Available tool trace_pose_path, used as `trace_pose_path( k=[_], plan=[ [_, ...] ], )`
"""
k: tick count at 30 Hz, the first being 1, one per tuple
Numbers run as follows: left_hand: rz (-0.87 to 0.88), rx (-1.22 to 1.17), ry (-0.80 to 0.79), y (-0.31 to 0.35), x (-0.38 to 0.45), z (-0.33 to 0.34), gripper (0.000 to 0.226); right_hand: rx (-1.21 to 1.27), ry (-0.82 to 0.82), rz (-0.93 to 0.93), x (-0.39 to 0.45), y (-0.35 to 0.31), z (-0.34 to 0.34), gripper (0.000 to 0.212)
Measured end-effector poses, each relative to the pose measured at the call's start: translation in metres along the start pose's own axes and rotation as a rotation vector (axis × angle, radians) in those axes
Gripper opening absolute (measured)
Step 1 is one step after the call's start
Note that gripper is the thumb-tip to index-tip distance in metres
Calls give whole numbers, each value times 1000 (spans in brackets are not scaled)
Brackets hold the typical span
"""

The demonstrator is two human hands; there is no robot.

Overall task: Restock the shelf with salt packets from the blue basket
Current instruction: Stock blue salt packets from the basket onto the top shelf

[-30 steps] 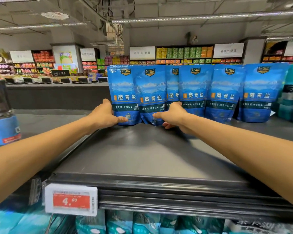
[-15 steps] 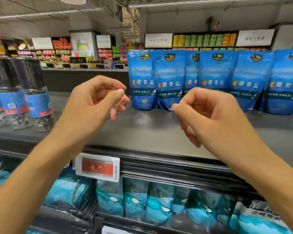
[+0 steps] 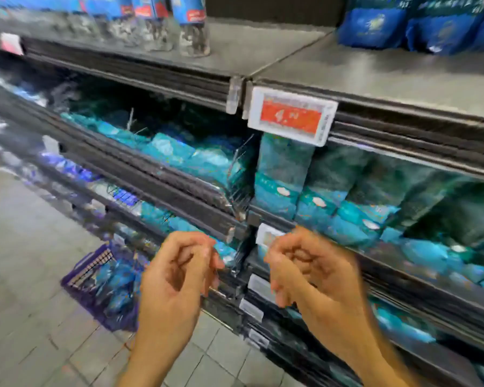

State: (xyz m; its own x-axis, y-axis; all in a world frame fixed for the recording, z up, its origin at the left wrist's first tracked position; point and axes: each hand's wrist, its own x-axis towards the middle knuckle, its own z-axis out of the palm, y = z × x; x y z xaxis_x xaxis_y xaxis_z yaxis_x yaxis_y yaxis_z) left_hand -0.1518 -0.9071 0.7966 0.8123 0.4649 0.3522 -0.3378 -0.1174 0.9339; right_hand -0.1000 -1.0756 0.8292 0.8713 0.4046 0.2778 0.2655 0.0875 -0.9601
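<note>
Both my hands are hanging empty in front of the shelves, above the basket on the floor.

From my head camera, I am holding my left hand (image 3: 176,277) and my right hand (image 3: 310,272) side by side, apart, fingers loosely curled and gripping nothing. The blue basket (image 3: 95,277) is sitting on the tiled floor (image 3: 25,247) down to my left, against the bottom of the shelving, with salt packets (image 3: 115,283) lying in it. More blue salt bags (image 3: 375,23) are standing at the back of the top shelf (image 3: 375,76), upper right. A red price tag (image 3: 291,115) is hanging on that shelf's front edge, and bottles (image 3: 190,26) are standing further left.
</note>
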Motion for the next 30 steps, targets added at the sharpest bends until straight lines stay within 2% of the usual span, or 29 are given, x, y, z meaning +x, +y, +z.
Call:
trace_pose_path(
  k=[3,5,10,13,18,22,30],
  plan=[
    [-156,35,176,-35,-45,-28,14,6,68,159,-23,56,14,19],
    [-256,60,273,-59,-80,-44,17,-11,52,253,-44,90,19,23],
    [-479,145,480,-101,-158,-68,28,-68,-113,460,-100,147,13,21],
    [-563,222,504,-110,-190,-72,25,-118,-214,543,-125,168,11,29],
    [-638,260,587,-111,-237,-78,21,-199,-382,559,-152,185,11,23],
    [-693,271,667,-114,-263,-87,21,-229,-439,554,-157,193,26,25],
    [-828,291,781,-118,-311,-137,24,-195,-512,591,-111,207,114,24]
  ],
)
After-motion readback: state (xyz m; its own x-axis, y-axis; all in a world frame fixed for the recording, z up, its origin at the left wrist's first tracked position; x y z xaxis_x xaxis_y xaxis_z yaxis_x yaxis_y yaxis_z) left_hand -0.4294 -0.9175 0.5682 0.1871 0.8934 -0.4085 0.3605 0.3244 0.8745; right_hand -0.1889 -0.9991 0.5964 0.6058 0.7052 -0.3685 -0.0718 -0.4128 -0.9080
